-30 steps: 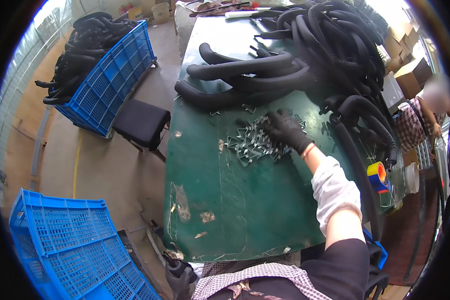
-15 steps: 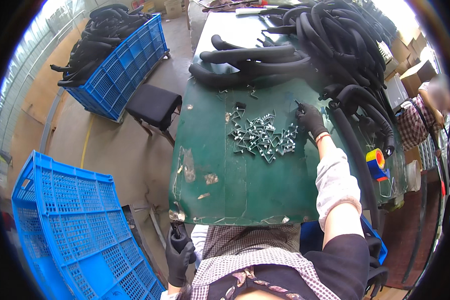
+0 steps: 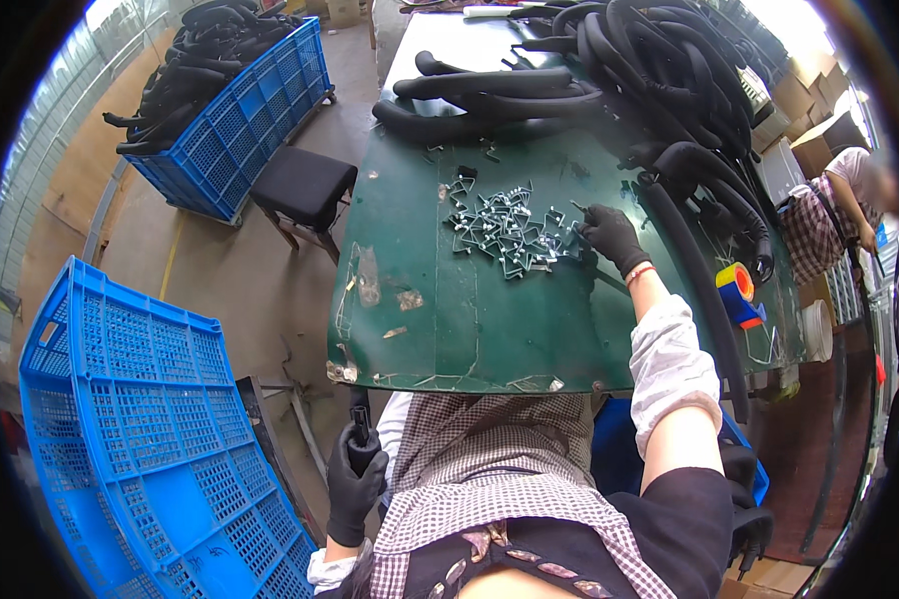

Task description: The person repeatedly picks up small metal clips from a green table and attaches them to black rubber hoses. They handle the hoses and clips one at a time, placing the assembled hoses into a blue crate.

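My left hand, in a dark glove, is closed around the end of a black tube below the table's front edge. A dark, narrow piece sticks up from that end, and the rest of the tube is hidden. Over the table my gloved right hand pinches a small, thin piece whose kind is too small to make out. It is at the right side of a heap of small bent metal clips with whitish ends.
Black foam-covered tubes cover the table's far right. A tape roll lies at right. Blue crates stand at left, one filled with tubes, beside a black stool. Another person is at far right.
The view has shifted, so the table sits higher in the picture. My right hand, still pinching the small piece, has come closer to the clip heap. My left hand keeps its hold on the tube.
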